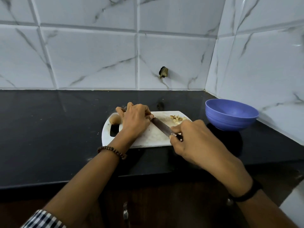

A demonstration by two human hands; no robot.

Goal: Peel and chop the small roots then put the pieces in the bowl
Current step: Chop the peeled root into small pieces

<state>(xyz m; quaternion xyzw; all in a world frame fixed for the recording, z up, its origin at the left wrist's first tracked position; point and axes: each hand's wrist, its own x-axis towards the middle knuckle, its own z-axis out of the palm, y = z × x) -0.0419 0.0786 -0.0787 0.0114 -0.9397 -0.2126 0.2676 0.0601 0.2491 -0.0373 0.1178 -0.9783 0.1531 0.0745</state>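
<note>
My right hand (195,142) pinches the handle of the long steel knife (162,126), thumb and forefinger at the blade's heel. The tip reaches my left hand (134,120), which is bunched on the white plastic cutting board (148,137); I cannot tell what it pins underneath. An unpeeled round brown root (115,119) sits just left of that hand. Pale chopped pieces (177,119) lie beyond the blade, towards the blue plastic bowl (230,116). The root looks small, firm and likely to roll, so I'd hold it across the widest part.
</note>
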